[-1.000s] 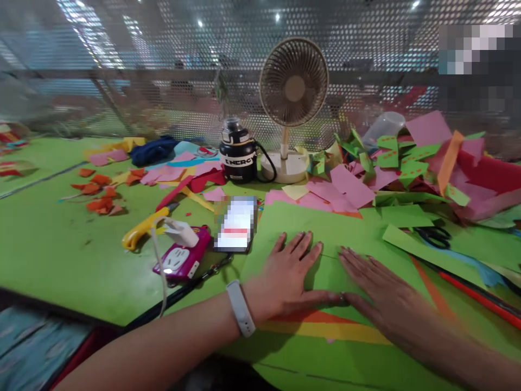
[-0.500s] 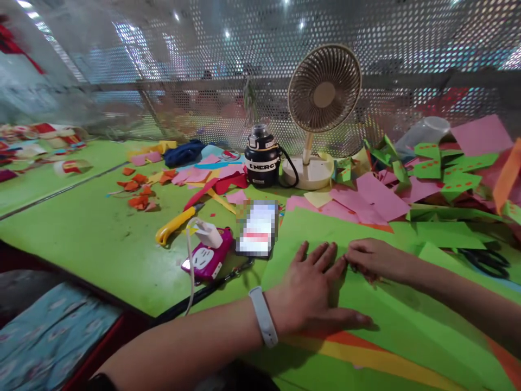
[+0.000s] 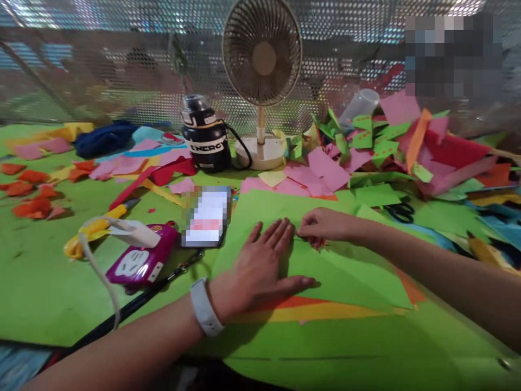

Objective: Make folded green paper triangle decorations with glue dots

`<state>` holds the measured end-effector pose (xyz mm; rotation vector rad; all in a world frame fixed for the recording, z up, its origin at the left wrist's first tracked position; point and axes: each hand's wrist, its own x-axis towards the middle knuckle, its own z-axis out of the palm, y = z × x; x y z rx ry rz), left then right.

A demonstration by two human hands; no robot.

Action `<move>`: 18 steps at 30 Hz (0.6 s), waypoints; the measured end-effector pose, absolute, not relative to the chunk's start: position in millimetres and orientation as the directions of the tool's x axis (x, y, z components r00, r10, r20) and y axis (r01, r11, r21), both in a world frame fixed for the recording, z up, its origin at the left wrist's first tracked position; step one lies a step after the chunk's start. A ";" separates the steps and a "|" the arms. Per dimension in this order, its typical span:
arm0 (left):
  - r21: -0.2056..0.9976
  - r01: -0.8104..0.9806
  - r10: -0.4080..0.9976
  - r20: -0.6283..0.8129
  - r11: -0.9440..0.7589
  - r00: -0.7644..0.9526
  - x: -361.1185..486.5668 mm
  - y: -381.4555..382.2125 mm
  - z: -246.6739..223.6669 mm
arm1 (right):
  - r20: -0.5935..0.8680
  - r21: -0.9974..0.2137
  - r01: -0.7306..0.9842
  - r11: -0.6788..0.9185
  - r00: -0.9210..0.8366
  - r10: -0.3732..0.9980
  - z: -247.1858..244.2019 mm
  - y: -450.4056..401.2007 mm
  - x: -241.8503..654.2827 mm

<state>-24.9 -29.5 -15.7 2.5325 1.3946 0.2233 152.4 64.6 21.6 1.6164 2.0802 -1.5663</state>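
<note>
While the left hand (image 3: 260, 269) presses flat with fingers spread, gripping nothing, we see the right hand (image 3: 325, 224) curled at the same green paper (image 3: 350, 282); whether it pinches an edge, we cannot tell. We judge the step to be steadying and working the paper; the next move calls for even pressure. Thin, smooth and broad, it lies right of the phone (image 3: 209, 214), over a yellow strip (image 3: 325, 314) on the near side.

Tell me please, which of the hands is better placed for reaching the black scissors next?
Probably the right hand: it is nearer to the scissors, while the left hand lies flat on the green paper.
</note>
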 end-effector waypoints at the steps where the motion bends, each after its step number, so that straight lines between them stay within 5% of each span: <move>1: 0.273 0.812 0.847 0.017 -0.516 0.532 -24.9 -29.8 -15.4 | -0.598 -0.651 0.753 -0.099 -0.427 0.678 21.8 64.4 152.2; 8: 0.244 0.820 0.846 0.007 -0.518 0.532 -24.5 -30.6 -15.0 | -0.527 -0.654 0.756 0.022 -0.476 0.705 13.8 65.5 153.3; 18: 0.251 0.820 0.843 -0.027 -0.515 0.537 -25.2 -30.7 -8.3 | -0.668 -0.574 0.815 -0.079 -0.410 0.621 22.1 70.7 148.3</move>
